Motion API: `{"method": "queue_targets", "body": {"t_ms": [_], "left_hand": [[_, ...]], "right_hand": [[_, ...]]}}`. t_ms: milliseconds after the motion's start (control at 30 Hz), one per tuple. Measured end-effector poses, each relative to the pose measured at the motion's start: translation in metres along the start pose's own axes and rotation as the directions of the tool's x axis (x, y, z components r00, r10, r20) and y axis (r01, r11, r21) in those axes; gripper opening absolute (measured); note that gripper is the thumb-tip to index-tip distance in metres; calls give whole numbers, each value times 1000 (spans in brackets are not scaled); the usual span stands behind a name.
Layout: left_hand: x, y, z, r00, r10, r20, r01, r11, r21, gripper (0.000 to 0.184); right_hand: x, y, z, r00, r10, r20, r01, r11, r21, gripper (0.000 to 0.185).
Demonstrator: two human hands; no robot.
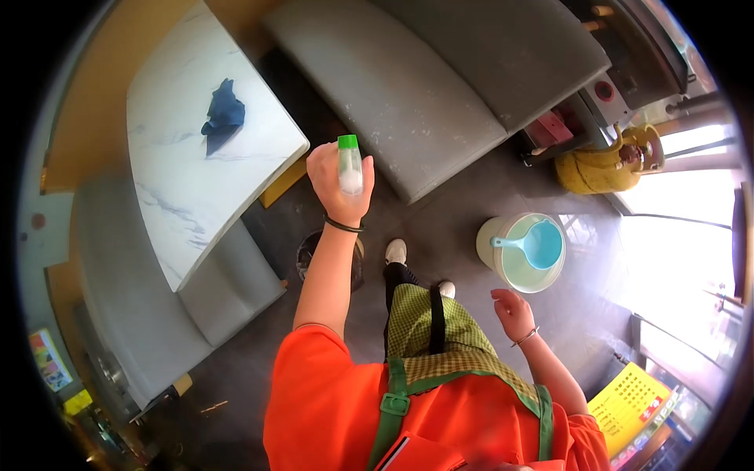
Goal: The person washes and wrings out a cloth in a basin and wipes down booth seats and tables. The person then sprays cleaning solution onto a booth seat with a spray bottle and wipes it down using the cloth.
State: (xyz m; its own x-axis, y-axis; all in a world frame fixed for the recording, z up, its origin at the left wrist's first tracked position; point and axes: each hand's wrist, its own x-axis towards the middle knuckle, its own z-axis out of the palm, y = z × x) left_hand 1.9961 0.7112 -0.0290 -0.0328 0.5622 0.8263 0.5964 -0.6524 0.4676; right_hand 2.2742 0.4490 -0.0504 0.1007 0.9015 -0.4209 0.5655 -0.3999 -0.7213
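Note:
A small clear bottle with a green cap (349,166) is gripped in my left hand (323,179), its cap pointing away from me. Something white shows in the end nearer my wrist. My left arm reaches out near the corner of a white marble-patterned table (169,157). On that tabletop lies a crumpled dark blue cloth (225,116), apart from my hand. My right hand (514,315) hangs at my side with loosely bent fingers and nothing visible in it. Just beyond it stands a pale bucket (510,267) with a light blue dipper (542,245) in it.
Grey padded benches (393,102) flank the table on both sides. A dark bin (308,253) stands on the floor partly behind my left forearm. A yellow gas cylinder (601,169) is at the far right, and a yellow printed sheet (628,404) is at the lower right.

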Motion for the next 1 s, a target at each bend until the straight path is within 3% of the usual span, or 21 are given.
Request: {"method": "queue_targets", "body": {"t_ms": [133, 200, 367, 500, 667, 1000], "left_hand": [[-20, 4, 20, 993, -15, 115, 16, 1000, -4, 26], [-51, 7, 39, 969, 2, 245, 18, 997, -81, 25], [-150, 33, 80, 826, -34, 562, 171, 966, -194, 22], [-202, 36, 101, 759, -177, 626, 275, 959, -63, 21], [-212, 46, 116, 700, -141, 700, 300, 948, -108, 20], [-229, 56, 144, 766, -285, 576, 328, 944, 30, 19]], "right_hand": [[-9, 11, 4, 999, -30, -25, 30, 999, 34, 21], [-18, 18, 3, 999, 1, -40, 0, 1000, 26, 21], [-45, 45, 1, 994, 80, -79, -75, 995, 62, 21], [-72, 70, -2, 977, 167, -135, -156, 984, 87, 21], [-105, 97, -1, 955, 252, -159, -228, 961, 154, 21], [-122, 119, -11, 935, 311, -173, -268, 935, 233, 22]]}}
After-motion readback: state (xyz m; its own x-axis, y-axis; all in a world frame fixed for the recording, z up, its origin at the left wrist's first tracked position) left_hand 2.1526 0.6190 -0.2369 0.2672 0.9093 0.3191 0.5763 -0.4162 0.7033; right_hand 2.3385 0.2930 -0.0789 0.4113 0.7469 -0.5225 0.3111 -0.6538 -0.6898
